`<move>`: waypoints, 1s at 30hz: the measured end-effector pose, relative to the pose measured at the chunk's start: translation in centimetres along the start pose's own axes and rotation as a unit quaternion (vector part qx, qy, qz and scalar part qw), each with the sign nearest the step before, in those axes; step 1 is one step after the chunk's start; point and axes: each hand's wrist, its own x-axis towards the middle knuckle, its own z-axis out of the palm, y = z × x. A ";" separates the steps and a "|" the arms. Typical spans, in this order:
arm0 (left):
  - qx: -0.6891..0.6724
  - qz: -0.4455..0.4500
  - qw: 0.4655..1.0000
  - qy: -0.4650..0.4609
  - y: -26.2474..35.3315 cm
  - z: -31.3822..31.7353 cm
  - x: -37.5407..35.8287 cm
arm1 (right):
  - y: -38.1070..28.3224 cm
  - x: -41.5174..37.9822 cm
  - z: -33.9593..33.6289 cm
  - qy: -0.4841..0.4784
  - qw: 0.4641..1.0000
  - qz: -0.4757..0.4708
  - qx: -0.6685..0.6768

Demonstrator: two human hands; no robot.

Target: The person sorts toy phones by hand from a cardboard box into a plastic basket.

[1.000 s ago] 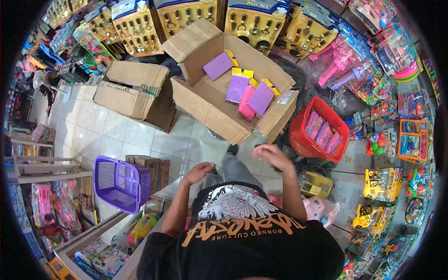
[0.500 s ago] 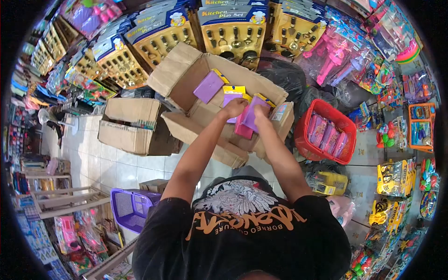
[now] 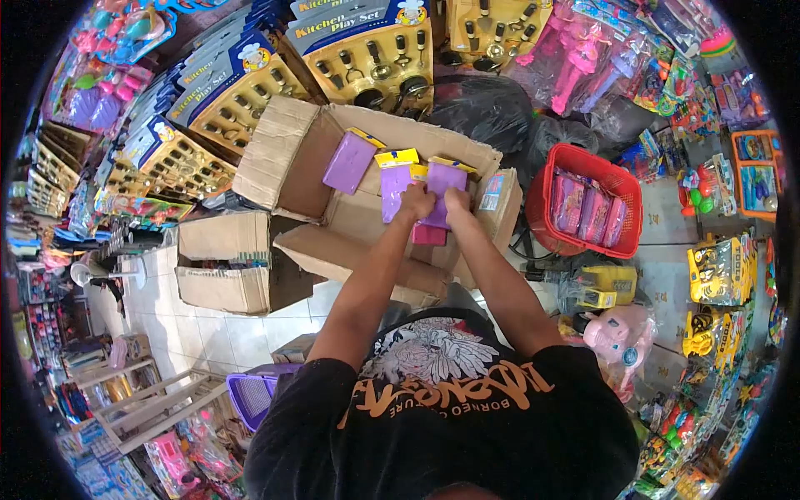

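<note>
An open cardboard box (image 3: 333, 246) lies in front of me with several purple packs in it. My left hand (image 3: 417, 202) is closed at the right edge of the middle purple pack (image 3: 395, 187); what its fingers hold, if anything, is hidden. With fingers pressed together, my right hand (image 3: 456, 202) grips the right purple pack (image 3: 447, 179) by its side. Below that pack, a pink pack (image 3: 429, 235) shows between my forearms. Another purple pack (image 3: 349, 163), with a yellow top, leans toward the box's left side.
A red basket (image 3: 640, 218) with pink packs stands right of the box. On the left is a second cardboard box (image 3: 223, 290), with a purple basket (image 3: 250, 398) below it. Kitchen play sets (image 3: 375, 58) line the back; black plastic bags (image 3: 483, 117) lie behind the box.
The view has shifted. The right purple pack, tilted before, is now more upright beside the middle one, and covers less of the pink pack.
</note>
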 end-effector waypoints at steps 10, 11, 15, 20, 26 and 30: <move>-0.327 0.145 0.919 0.164 -3.3 -3.8 -2.4 | 0.6 -4.7 -0.6 -0.065 0.973 -0.213 0.054; -0.324 0.154 0.917 0.175 -3.3 -4.6 -3.4 | 1.0 -4.5 -0.5 -0.085 0.955 -0.275 0.070; -0.374 0.148 0.898 0.178 -3.4 -7.5 -6.4 | -2.3 -10.7 -1.6 -0.176 0.950 -0.231 0.113; -0.486 0.160 0.844 0.161 -2.3 -10.8 -10.0 | -3.6 -14.1 -0.4 -0.184 0.873 -0.450 0.033; -0.653 0.127 0.745 0.052 -2.6 -11.4 -11.1 | -6.4 -19.3 -0.9 -0.318 0.839 -0.435 0.079; -0.708 0.101 0.699 0.008 -4.4 -10.8 -10.2 | -6.4 -16.5 -1.5 -0.316 0.884 -0.340 0.059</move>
